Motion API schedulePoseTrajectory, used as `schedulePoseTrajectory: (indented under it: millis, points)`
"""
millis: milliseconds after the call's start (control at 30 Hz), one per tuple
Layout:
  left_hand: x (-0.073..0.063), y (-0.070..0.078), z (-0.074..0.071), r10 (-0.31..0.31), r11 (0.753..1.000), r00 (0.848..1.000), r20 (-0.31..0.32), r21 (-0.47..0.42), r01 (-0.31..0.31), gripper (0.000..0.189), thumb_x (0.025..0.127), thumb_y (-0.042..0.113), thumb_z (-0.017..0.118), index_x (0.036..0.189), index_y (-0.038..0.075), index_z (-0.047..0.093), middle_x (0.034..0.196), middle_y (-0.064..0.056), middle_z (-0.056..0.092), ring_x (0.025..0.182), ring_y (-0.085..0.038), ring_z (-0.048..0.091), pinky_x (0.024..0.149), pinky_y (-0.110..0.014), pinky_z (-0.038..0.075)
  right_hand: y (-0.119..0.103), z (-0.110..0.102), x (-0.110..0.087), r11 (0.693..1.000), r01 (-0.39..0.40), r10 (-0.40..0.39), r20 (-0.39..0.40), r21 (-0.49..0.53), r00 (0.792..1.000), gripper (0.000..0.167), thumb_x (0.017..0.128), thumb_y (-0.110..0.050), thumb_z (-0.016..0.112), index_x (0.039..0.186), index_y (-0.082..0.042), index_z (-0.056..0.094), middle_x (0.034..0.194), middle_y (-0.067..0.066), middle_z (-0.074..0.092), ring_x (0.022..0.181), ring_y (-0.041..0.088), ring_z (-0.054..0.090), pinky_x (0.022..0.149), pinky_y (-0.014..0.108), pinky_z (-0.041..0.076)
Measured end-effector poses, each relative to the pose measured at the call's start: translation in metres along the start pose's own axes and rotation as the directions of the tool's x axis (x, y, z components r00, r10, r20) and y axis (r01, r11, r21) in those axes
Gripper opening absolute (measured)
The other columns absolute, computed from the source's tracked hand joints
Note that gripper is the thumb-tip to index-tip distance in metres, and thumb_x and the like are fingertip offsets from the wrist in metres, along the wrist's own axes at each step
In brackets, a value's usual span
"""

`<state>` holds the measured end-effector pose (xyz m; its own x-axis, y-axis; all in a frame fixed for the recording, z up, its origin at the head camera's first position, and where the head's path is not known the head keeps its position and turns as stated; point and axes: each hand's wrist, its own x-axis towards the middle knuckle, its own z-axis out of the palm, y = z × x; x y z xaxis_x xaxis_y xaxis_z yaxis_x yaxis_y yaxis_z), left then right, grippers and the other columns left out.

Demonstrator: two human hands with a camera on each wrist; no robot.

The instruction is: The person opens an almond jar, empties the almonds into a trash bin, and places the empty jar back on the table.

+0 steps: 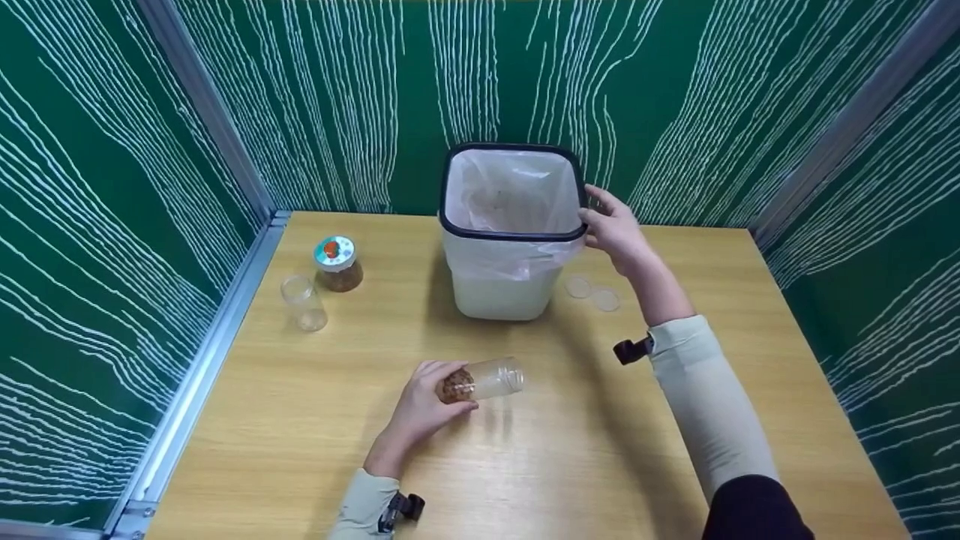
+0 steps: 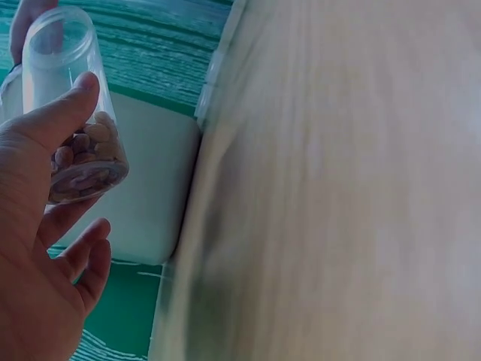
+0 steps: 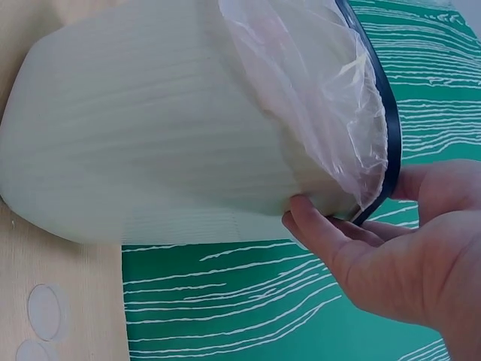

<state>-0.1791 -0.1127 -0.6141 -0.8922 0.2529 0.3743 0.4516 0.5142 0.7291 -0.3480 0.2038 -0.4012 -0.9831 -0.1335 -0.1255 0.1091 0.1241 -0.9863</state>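
Note:
My left hand [image 1: 424, 405] grips a clear plastic jar [image 1: 495, 379] round its base, above the table in front of the bin. The jar lies tilted with its uncapped mouth toward the right. Brown nuts [image 2: 89, 143] are gathered at its bottom end, as the left wrist view shows. My right hand [image 1: 619, 236] holds the right side of the white trash bin [image 1: 499, 292] at its black rim, thumb and fingers at the edge. A translucent bag [image 3: 331, 98] lines the bin and hangs over the outside below the rim.
At the left of the table stand an uncapped clear jar [image 1: 304, 304] and a jar with a colourful lid [image 1: 337, 262] and brown contents. Two clear round lids [image 1: 606, 300] lie right of the bin. Green walls with white lines [image 1: 412, 90] enclose the table [image 1: 300, 450].

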Motion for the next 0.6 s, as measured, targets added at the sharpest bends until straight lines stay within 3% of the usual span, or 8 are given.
schedulePoseTrajectory:
  millis: [133,333,600]
  points:
    - [0.006,-0.001,-0.01,0.019,1.0,0.999,-0.037,0.0,-0.019,0.064,0.07,0.04,0.086,0.124,0.013,0.065,0.115,0.0,0.066,0.108,-0.017,0.053,0.094,-0.041,0.045,0.0,0.001,0.002,1.0,-0.01,0.01,-0.023,-0.021,1.0,0.059,0.102,-0.018,0.048,0.155,-0.021,0.023,0.156,0.015,0.025,0.134,0.034,0.038,0.105,0.047,0.038]
    - [0.016,0.004,-0.029,0.065,0.998,0.996,-0.064,0.017,-0.064,0.063,0.069,0.038,0.087,0.125,0.019,0.065,0.118,0.003,0.065,0.112,-0.019,0.052,0.095,-0.042,0.044,-0.001,-0.002,0.005,0.999,-0.029,0.029,-0.015,0.041,0.999,0.063,0.098,-0.013,0.052,0.155,-0.02,0.025,0.151,0.015,0.031,0.129,0.036,0.044,0.101,0.045,0.042]
    - [0.028,0.015,-0.069,0.109,0.994,0.991,-0.079,0.023,-0.108,0.063,0.069,0.04,0.086,0.126,0.021,0.065,0.119,0.004,0.065,0.112,-0.015,0.052,0.097,-0.039,0.043,0.002,-0.002,0.007,0.997,-0.047,0.049,-0.026,0.059,0.998,0.058,0.099,-0.016,0.051,0.153,-0.018,0.031,0.148,0.013,0.039,0.128,0.034,0.047,0.099,0.043,0.045]
